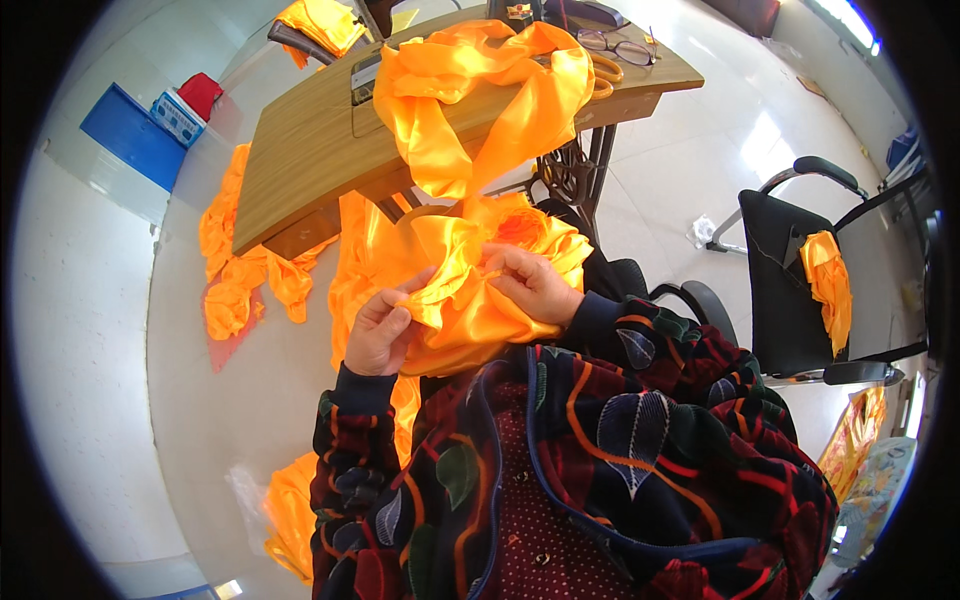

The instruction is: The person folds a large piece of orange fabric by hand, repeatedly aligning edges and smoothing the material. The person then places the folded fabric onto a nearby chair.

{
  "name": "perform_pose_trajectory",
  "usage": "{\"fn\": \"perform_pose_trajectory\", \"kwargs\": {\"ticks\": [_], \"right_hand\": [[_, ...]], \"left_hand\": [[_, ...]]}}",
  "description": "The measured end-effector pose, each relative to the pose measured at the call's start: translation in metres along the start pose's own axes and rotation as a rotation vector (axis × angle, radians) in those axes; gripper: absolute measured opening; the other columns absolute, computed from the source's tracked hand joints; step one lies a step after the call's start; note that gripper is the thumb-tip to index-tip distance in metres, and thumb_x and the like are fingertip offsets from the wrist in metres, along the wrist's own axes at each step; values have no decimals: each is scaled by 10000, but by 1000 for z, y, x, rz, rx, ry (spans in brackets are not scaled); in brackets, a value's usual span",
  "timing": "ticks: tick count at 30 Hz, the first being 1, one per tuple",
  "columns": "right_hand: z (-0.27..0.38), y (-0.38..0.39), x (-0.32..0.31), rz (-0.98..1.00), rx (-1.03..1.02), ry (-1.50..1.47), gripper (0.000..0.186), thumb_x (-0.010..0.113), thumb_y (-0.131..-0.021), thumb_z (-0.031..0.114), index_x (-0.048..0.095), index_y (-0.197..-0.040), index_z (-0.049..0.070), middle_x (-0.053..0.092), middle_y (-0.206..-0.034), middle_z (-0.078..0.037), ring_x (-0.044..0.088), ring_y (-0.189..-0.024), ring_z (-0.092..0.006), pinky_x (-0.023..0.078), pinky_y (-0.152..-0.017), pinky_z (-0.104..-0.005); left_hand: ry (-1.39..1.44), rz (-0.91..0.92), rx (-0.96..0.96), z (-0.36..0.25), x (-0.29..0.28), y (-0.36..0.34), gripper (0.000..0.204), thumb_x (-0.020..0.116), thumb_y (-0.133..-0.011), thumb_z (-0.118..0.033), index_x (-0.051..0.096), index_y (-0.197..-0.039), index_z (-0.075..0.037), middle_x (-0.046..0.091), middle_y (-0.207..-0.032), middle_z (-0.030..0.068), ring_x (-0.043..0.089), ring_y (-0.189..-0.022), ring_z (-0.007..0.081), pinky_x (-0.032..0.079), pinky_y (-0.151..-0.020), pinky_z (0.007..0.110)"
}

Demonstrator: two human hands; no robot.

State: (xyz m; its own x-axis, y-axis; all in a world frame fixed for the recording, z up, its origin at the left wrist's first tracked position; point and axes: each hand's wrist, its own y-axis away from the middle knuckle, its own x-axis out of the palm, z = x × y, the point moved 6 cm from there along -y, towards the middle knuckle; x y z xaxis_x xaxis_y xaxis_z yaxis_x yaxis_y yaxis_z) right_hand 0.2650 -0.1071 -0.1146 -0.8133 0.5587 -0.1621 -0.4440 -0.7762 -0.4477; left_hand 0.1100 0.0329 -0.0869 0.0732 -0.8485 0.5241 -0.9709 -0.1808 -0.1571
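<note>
Shiny orange satin cloth lies gathered over my lap, and a long loop of it runs up onto the wooden table. My left hand pinches a folded edge of the cloth between thumb and fingers. To its right, my right hand has its fingertips closed on another part of the same cloth. A small stretch of fabric spans the gap between both hands. The exact edge under the right fingertips is too small to make out.
The wooden sewing table stands ahead, with eyeglasses and orange-handled scissors at its far right. More orange cloth lies on the floor at left. A black chair holding folded orange cloth stands at right.
</note>
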Motion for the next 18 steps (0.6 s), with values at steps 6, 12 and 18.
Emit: {"fn": "perform_pose_trajectory", "kwargs": {"ticks": [6,12,18], "right_hand": [[-1,-5,0,34,-69,32,101,593,-877,29,598,-977,43,601,-1156,-130,615,-907,-217,479,-774,-297],[23,-7,-3,65,-334,406,110,647,-824,35,620,-930,43,563,-1173,-182,559,-1048,-367,470,-881,-399],[29,-17,-6,-11,-310,323,156,677,-778,35,629,-923,63,558,-1197,-149,544,-1058,-349,466,-882,-401]], "left_hand": [[37,-5,8,-1,3,0,140,551,-937,-83,616,-1059,-105,360,-1444,234,479,-1255,274,500,-914,364],[59,-16,14,-1,4,0,134,555,-942,-109,612,-1062,-110,349,-1451,234,515,-1209,271,506,-890,375],[74,-9,-18,0,5,1,114,561,-940,-120,606,-1044,-115,336,-1458,238,547,-1153,245,502,-876,363]]}}
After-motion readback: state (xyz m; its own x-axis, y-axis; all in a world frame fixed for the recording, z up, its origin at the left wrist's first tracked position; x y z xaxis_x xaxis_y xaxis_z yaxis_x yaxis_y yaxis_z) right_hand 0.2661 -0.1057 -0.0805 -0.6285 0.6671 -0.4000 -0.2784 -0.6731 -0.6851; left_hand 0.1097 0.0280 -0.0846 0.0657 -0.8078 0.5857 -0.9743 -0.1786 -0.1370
